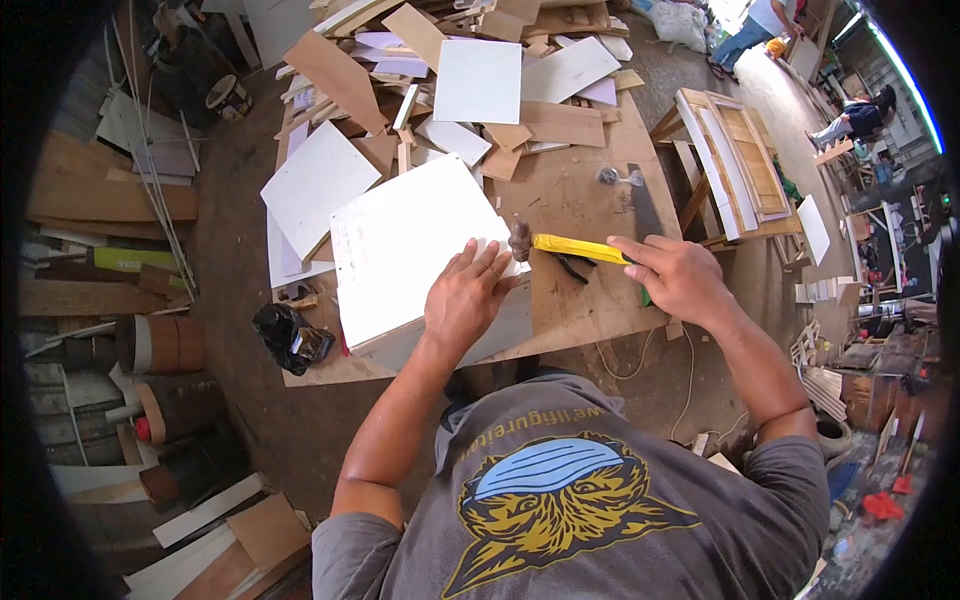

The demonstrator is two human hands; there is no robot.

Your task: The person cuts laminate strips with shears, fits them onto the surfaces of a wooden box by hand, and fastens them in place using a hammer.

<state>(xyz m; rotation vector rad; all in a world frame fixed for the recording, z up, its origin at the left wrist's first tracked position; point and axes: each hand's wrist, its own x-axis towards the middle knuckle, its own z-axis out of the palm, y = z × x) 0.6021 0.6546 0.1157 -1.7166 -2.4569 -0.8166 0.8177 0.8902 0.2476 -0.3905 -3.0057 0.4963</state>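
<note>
My right hand [682,280] grips the yellow handle of a hammer [575,246]. The dark hammer head is over the right edge of a white box [405,245], close to its near right corner; whether it touches the panel I cannot tell. My left hand [465,292] lies on the box's top with its fingers stretched toward that corner, just left of the hammer head. Any small nail at the fingertips is too small to make out. Behind the hammer handle, a dark-handled tool [575,268] lies partly hidden on the wooden worktable [575,310].
Cut boards [478,85] are heaped across the table's far side. A black plastic bag [290,335] sits at the left edge. Small clear bags [620,176] lie to the right. Beyond stands a wooden frame [735,160]. Other people [860,118] are in the background.
</note>
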